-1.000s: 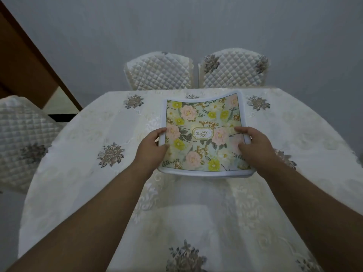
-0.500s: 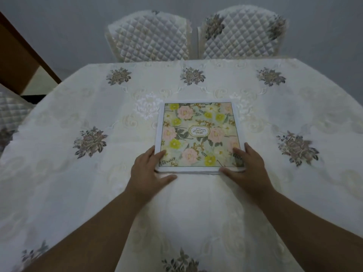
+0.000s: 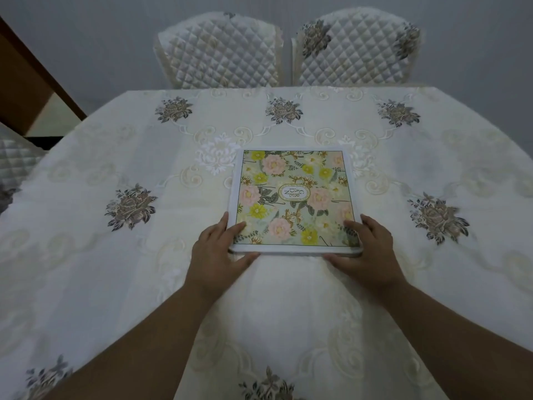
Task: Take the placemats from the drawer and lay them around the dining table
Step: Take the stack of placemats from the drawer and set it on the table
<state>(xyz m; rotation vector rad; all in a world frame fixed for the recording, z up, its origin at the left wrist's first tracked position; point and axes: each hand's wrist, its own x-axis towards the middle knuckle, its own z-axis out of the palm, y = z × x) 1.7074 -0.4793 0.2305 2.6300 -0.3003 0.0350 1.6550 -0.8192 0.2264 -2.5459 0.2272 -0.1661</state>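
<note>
A square stack of placemats point(image 3: 294, 180), with a pink and yellow flower print and a white border, lies flat on the dining table point(image 3: 86, 269), which is covered by a cream embroidered cloth. My left hand point(image 3: 219, 251) grips the stack's near left corner, fingers on top and thumb along the front edge. At the near right corner, my right hand point(image 3: 370, 251) holds it the same way. Only the top mat's face shows.
Two quilted chairs point(image 3: 219, 50) point(image 3: 354, 47) stand side by side at the table's far edge, against a grey wall. Part of a third quilted chair point(image 3: 17, 160) shows at the left edge. A brown wooden panel point(image 3: 26, 88) slants down at the upper left.
The stack was held bent above the table a second ago; it now lies flat on the cloth. My hands slid from its sides to its near corners.
</note>
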